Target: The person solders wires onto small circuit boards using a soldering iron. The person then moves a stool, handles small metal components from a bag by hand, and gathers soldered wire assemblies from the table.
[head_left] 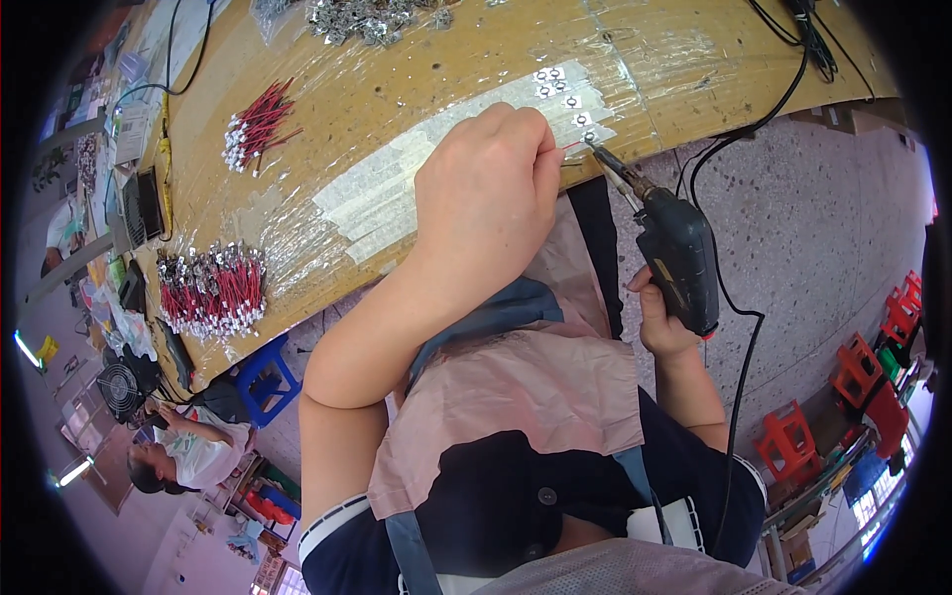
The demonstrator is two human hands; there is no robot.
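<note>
My left hand (486, 183) is closed in a pinch over the table's front edge. A thin red wire (572, 146) sticks out from its fingertips towards a small metal terminal (590, 137) on pale tape. My right hand (662, 322) grips a black soldering gun (679, 253) from below. The gun's tip is at that terminal, close to the wire's end; whether they touch, I cannot tell. Several more small terminals (572, 101) lie in a group farther up the tape strips (382, 203). The left fingertips are mostly hidden behind the hand.
Bundles of red wires with white ends lie on the table, one farther back (260, 124), one larger at the left (213, 290). Loose metal parts (367, 20) are heaped at the back. The gun's black cord (759, 327) hangs at the right. Another person (188, 451) sits at far left.
</note>
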